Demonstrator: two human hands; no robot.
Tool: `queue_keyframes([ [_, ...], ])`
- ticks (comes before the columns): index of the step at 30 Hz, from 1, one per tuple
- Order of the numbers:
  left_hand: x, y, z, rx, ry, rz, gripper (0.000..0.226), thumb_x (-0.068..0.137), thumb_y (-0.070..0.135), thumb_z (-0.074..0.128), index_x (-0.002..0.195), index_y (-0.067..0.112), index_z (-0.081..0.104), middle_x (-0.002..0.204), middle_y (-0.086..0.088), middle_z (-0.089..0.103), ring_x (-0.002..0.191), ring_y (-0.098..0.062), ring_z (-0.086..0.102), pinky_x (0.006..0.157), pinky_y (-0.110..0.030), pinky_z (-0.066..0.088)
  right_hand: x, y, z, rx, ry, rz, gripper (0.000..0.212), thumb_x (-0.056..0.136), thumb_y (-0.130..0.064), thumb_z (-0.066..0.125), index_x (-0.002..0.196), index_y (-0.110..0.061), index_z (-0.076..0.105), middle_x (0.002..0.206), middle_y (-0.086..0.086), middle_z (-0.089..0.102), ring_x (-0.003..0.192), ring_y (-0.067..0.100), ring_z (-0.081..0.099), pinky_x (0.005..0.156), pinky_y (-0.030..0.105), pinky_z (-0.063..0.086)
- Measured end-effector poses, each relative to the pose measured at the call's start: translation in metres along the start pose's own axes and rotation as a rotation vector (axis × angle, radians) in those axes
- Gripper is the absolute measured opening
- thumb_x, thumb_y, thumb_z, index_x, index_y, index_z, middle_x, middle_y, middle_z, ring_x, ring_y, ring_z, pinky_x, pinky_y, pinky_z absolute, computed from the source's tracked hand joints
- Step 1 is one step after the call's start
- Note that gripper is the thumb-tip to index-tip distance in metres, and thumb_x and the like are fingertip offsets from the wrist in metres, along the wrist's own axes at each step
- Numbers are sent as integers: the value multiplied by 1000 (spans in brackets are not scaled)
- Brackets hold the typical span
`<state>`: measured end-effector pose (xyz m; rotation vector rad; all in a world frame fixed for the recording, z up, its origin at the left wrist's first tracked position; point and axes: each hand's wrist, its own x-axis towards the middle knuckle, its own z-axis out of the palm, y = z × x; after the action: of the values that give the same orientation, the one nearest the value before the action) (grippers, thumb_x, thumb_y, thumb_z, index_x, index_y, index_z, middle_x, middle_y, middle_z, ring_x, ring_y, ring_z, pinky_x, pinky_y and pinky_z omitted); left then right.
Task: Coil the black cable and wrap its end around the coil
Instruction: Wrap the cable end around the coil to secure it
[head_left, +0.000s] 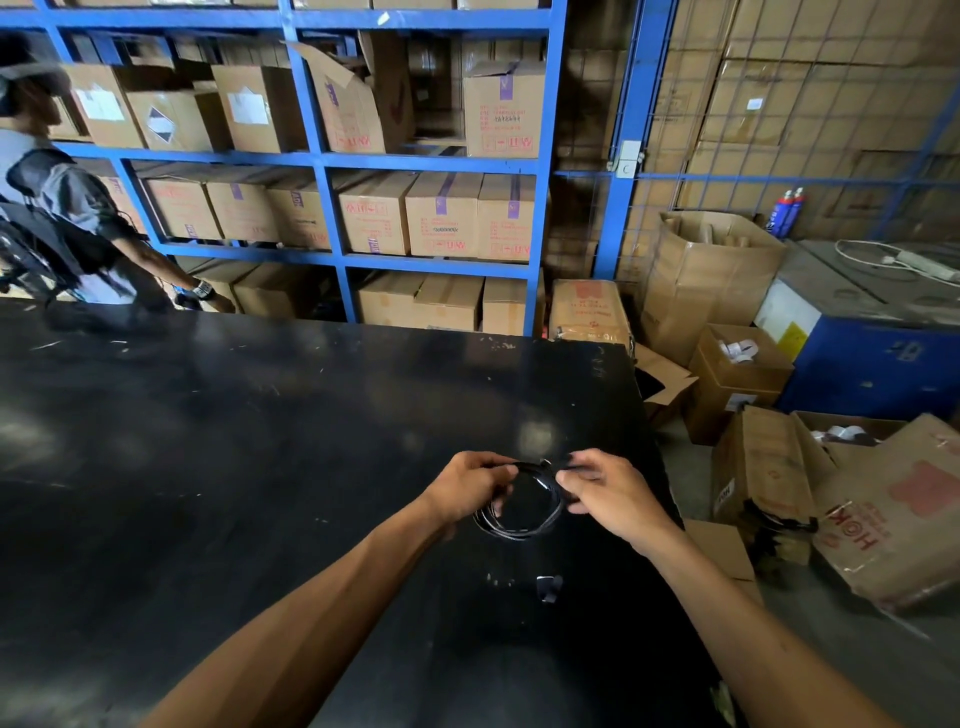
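Note:
The black cable (519, 527) is gathered into a small round coil of several loops, held just above the black table (234, 467) near its right edge. My left hand (467, 486) grips the coil's left side with fingers curled through the loops. My right hand (605, 491) pinches the coil's upper right part, where a short piece of cable crosses the loops. A dark connector end (548, 587) shows below the coil, near the table surface; whether it hangs or rests there I cannot tell.
Blue shelving (322, 166) stacked with cardboard boxes stands behind the table. A person (62, 223) stands at the far left table edge. Open cartons (779, 467) crowd the floor to the right, beside a blue machine (872, 364).

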<state>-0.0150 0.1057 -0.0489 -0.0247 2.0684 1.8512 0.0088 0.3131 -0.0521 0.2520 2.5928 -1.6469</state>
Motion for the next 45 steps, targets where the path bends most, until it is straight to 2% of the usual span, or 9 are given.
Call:
queue_keyframes([
  [5,9,8,2,-387,227,-225,23,100,-4,47,79,3,56,62,-6,45,31,-4,37,38,-17,34,-23,0,6,-368,-33,-523,57,84,-51,69,136,-45,48,142,-17,47,130,3,48,106,27,41],
  [9,12,16,1,-594,191,-357,30,103,-5,36,77,4,47,49,-5,40,36,-8,36,58,-24,40,-28,-1,21,-894,46,-883,68,84,-46,76,142,-19,56,143,3,56,134,23,51,112,39,41],
  [15,-9,26,-4,-106,53,-388,28,106,25,42,87,9,57,62,-6,54,53,-16,51,48,-28,49,-24,-3,27,-719,143,-793,21,93,-18,74,112,-7,74,100,7,71,92,26,66,80,41,57],
  [18,-8,22,-13,296,55,-155,47,103,51,42,108,18,75,87,-2,74,80,-20,69,75,-30,57,-17,-10,22,-502,19,-455,14,103,-24,60,97,-13,68,88,2,67,81,17,64,71,24,51],
  [22,-9,23,-8,-109,-104,-219,44,102,49,45,100,15,72,79,-2,77,76,-18,71,81,-38,59,-11,-14,23,-289,-103,-87,23,107,-26,51,90,-17,63,86,-6,73,76,4,73,68,19,52],
  [30,-10,8,-18,-71,-201,-58,38,91,15,73,127,5,64,87,-9,73,78,-20,70,76,-35,60,-15,-18,22,460,-211,383,32,104,-26,41,115,-11,67,82,12,77,72,28,74,66,39,58],
  [33,-8,5,-11,47,-89,-13,26,93,9,70,117,-1,69,78,-12,69,69,-21,68,72,-41,64,-12,-19,25,490,-133,313,35,102,-36,49,118,-12,69,96,10,76,75,26,74,68,44,64],
  [39,-4,1,-4,121,-122,-72,22,92,12,71,109,-2,69,82,-16,72,67,-21,73,67,-38,65,-9,4,26,-463,-31,-306,44,105,-11,54,149,-6,52,117,13,71,104,24,72,92,34,59],
  [45,-3,-14,-7,224,-121,31,30,98,2,61,127,4,68,93,-17,70,73,-18,69,66,-31,63,-11,17,32,-207,-134,-254,46,104,-21,60,149,-12,52,104,1,73,93,14,75,83,28,62],
])
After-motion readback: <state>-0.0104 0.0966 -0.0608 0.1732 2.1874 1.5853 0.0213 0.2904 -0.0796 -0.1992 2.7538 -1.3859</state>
